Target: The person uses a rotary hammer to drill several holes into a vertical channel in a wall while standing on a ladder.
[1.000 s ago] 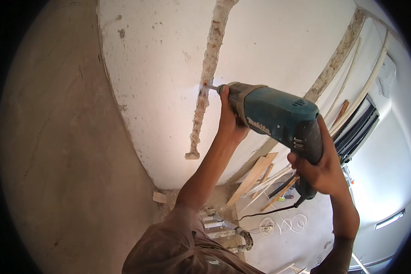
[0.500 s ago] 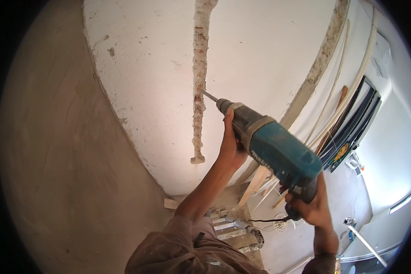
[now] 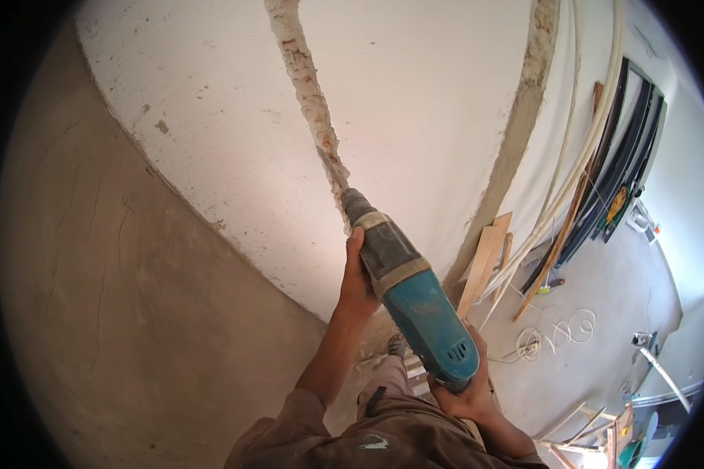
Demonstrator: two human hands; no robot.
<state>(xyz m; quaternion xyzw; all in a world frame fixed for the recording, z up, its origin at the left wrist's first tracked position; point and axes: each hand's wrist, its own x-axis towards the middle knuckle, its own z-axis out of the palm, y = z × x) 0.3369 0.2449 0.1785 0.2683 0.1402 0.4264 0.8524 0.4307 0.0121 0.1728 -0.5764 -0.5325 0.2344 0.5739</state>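
Observation:
A teal and black rotary hammer drill point(image 3: 426, 313) slants up and left in front of me. My left hand point(image 3: 357, 277) is wrapped round its dark front body, thumb on the side. My right hand point(image 3: 469, 391) grips the rear handle, partly hidden behind the motor housing. The narrow metal bit point(image 3: 330, 166) reaches into a rough groove point(image 3: 303, 82) cut in the white wall point(image 3: 414, 102). Broken masonry with reddish patches shows inside the groove; the drill covers its lower end.
A second, plastered-looking strip point(image 3: 516, 125) runs down the wall to the right. Wooden boards point(image 3: 485, 262), pale pipes point(image 3: 579, 168) and dark long profiles point(image 3: 622, 148) lean beyond it. Coiled white cable point(image 3: 529, 344) lies on the floor. Ladder-like rungs show below the drill.
The drill has swung to a steeper angle, its rear end moving left and down with my right hand. The bit now lies along the groove. My view has shifted and turned too.

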